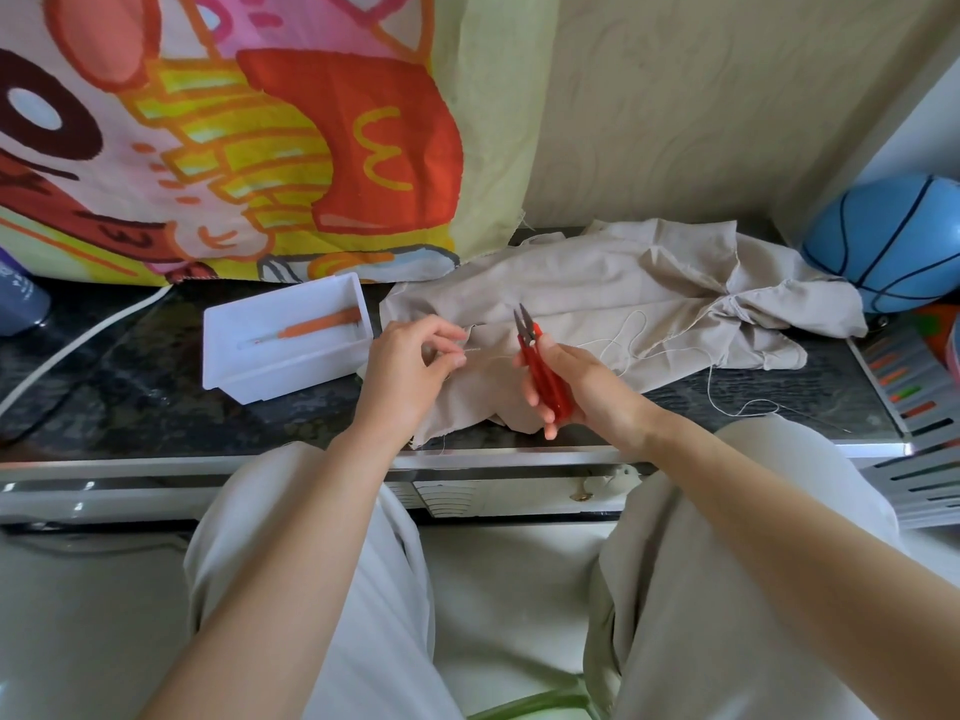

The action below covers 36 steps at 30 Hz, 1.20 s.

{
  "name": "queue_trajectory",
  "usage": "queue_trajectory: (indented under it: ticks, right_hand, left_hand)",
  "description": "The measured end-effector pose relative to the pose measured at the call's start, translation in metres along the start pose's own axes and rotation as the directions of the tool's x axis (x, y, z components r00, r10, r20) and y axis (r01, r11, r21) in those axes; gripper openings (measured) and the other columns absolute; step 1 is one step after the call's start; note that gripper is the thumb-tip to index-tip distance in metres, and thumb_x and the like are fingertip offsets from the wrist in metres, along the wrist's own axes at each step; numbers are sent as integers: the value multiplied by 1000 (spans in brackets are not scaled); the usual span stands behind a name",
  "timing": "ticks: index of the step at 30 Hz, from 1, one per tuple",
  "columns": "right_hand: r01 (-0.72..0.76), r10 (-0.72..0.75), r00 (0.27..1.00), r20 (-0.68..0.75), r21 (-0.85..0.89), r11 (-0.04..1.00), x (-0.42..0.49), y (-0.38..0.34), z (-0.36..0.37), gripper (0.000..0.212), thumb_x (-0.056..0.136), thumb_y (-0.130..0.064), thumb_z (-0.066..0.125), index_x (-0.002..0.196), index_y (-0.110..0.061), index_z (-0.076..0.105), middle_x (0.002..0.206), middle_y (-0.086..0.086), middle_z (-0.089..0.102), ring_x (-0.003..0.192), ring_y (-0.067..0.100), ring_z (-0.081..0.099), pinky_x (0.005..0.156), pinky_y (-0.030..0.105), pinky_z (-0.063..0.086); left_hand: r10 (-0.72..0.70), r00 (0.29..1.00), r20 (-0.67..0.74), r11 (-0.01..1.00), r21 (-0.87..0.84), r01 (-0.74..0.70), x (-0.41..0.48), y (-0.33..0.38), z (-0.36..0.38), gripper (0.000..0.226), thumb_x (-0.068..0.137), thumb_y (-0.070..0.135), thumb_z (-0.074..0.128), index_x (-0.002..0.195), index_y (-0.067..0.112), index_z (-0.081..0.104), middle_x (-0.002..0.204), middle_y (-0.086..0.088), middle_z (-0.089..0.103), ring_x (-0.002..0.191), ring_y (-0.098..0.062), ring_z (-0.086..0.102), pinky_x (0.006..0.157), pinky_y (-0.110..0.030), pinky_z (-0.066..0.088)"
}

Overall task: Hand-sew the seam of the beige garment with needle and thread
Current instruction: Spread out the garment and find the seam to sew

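Observation:
The beige garment (597, 288) lies crumpled on the dark marble table (156, 407), its near corner hanging toward the table's front edge. My left hand (415, 366) pinches a thin needle (471, 350) just above the cloth. A pale thread (631, 330) runs from there in loops over the garment and trails onto the table at the right. My right hand (576, 387) grips red thread snips (540, 366) with the blades pointing up and away, slightly apart.
A white plastic tray (311, 376) left of my left hand holds an orange-handled seam ripper (317, 324). A blue ball (898, 241) sits at the far right above a slotted grey rack (914, 407). A cartoon-print cloth (234, 132) hangs behind. A white cable (78, 345) crosses the left side.

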State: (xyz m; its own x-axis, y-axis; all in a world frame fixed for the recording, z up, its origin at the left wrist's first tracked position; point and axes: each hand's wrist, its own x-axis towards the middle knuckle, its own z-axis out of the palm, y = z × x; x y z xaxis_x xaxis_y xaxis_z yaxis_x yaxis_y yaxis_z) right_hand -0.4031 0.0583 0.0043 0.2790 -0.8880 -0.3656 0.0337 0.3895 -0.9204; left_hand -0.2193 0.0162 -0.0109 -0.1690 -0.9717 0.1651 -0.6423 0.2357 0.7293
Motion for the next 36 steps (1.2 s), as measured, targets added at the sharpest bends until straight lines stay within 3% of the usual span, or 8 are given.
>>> queue_trajectory:
  ticks: [2, 7, 12, 17, 21, 26, 31, 36]
  right_hand:
    - [36, -34, 999, -43, 38, 999, 0, 0, -2, 37, 104, -34, 25, 97, -10, 52, 64, 4, 49, 45, 11, 45, 44, 25, 46]
    - [85, -79, 986, -147, 31, 996, -1, 1, -3, 37, 104, -32, 25, 93, -11, 52, 61, 2, 40, 42, 8, 37, 42, 22, 41]
    - [57, -116, 966, -232, -248, 967, 3, -4, 3, 14, 92, -33, 59, 87, -20, 57, 50, -15, 34, 44, 5, 31, 45, 19, 27]
    - [40, -109, 960, -256, -261, 965, 17, -17, 22, 21, 85, -27, 69, 96, -8, 70, 48, -12, 39, 37, 3, 31, 40, 15, 26]
    - [48, -118, 964, -240, -277, 960, 25, -20, 32, 14, 86, -16, 69, 72, -17, 67, 46, -14, 50, 34, 0, 38, 39, 12, 28]
    - [26, -110, 946, -304, -266, 964, 26, -23, 30, 10, 88, -13, 66, 79, -11, 65, 34, -18, 45, 30, -1, 39, 36, 9, 28]
    - [18, -124, 927, -355, -289, 957, 25, -19, 23, 12, 88, -18, 67, 78, -11, 63, 31, -20, 42, 32, -5, 42, 39, 6, 31]
    - [-4, -129, 908, -400, -316, 949, 26, -13, 18, 18, 87, -24, 67, 88, -6, 66, 33, -18, 41, 33, -1, 41, 41, 11, 32]
  left_hand:
    - [-10, 1000, -6, 1000, -27, 10, -1, 1, -3, 16, 82, 5, 70, 95, 15, 69, 72, 15, 64, 81, -15, 63, 69, -6, 39]
    - [-72, 997, 22, 986, -147, 74, -3, 2, -6, 15, 85, 14, 69, 100, 17, 68, 77, 17, 66, 78, -1, 62, 70, -7, 40]
    - [-100, 992, 78, 963, -241, 116, -6, 5, -9, 18, 83, 16, 71, 99, 23, 66, 79, 16, 69, 76, 5, 61, 77, -14, 43]
    - [-84, 986, 143, 960, -253, 119, -10, 8, -7, 22, 81, 14, 73, 94, 24, 60, 76, 12, 70, 78, 2, 62, 72, -15, 41]
    - [-76, 987, 139, 952, -285, 114, -11, 5, -9, 25, 80, 16, 74, 87, 29, 55, 74, 13, 71, 75, 2, 61, 69, -15, 40]
    - [-85, 989, 122, 959, -260, 114, -12, 2, -14, 22, 82, 15, 72, 88, 26, 54, 76, 13, 71, 83, -9, 61, 76, -22, 44]
    - [-107, 988, 113, 959, -249, 132, -12, -5, -19, 25, 80, 13, 73, 82, 27, 52, 68, 16, 68, 72, 2, 58, 67, -8, 39]
    - [-120, 987, 111, 967, -212, 142, -14, -10, -23, 20, 80, 13, 74, 81, 23, 56, 68, 17, 67, 69, 8, 57, 68, -8, 41]
